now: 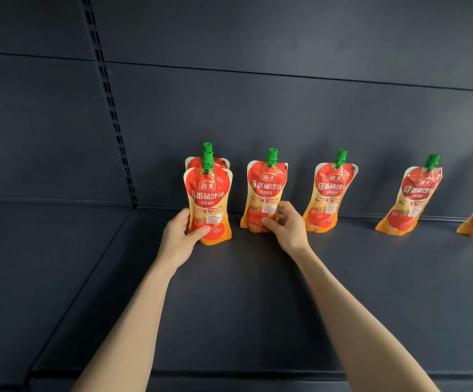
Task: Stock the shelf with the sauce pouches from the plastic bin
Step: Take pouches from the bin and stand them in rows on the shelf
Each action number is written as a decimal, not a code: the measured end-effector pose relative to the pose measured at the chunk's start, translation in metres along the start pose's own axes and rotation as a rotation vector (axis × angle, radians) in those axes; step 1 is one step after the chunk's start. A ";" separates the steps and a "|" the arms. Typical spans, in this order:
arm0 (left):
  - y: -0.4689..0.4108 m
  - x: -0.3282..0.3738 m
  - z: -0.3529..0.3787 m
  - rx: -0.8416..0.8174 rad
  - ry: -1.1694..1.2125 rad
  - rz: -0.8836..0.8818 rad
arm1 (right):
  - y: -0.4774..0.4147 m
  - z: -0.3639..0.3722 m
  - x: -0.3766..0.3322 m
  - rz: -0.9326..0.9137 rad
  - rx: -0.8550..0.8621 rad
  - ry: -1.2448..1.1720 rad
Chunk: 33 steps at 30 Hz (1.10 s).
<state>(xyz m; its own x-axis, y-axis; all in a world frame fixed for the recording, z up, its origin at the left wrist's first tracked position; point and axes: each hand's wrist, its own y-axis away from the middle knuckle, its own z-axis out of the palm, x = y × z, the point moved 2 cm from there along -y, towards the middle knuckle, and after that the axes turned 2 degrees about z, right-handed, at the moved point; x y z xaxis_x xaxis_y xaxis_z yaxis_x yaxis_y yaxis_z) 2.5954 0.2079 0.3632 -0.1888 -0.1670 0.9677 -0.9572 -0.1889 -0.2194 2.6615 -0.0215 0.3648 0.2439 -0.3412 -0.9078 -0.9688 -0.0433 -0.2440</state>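
front pouch [208, 205] upright, cap up, gripped by left hand [180, 236]; right hand [285, 222] grips second pouch [266, 190], possibly leaning.

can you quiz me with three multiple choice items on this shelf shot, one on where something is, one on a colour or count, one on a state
1. Where is the pouch that the left hand holds?
A. In front of another pouch at the left end of the row
B. At the right edge of the view
C. Lying flat at the shelf's front lip

2. What colour are the pouch caps?
A. White
B. Green
C. Black

3. How does the pouch at the right hand stand?
A. Upside down
B. Lying on its face
C. Upright, spout up

Answers:
1 A: the front left pouch overlaps a rear pouch whose top shows behind it.
2 B: each cap, such as that of the third pouch, is green.
3 C: the second pouch stands on the shelf with its cap on top, fingers around its base.
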 end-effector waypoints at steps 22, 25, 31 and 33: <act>-0.003 -0.006 -0.002 -0.009 -0.085 -0.059 | -0.016 0.000 -0.009 0.052 -0.052 -0.366; -0.003 -0.006 -0.001 0.000 -0.088 -0.052 | -0.012 0.001 -0.007 0.050 -0.061 -0.301; -0.003 -0.005 0.000 0.015 -0.098 -0.031 | -0.008 0.004 -0.002 0.086 -0.062 -0.188; -0.003 -0.006 0.000 0.011 -0.111 -0.024 | -0.009 0.003 -0.001 0.074 -0.045 -0.166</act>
<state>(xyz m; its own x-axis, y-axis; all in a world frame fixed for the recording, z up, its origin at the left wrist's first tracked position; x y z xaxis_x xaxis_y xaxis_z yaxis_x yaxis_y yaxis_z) 2.5994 0.2097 0.3580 -0.1395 -0.2681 0.9532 -0.9585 -0.2050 -0.1979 2.6698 -0.0176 0.3671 0.1718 -0.1852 -0.9676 -0.9845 -0.0667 -0.1620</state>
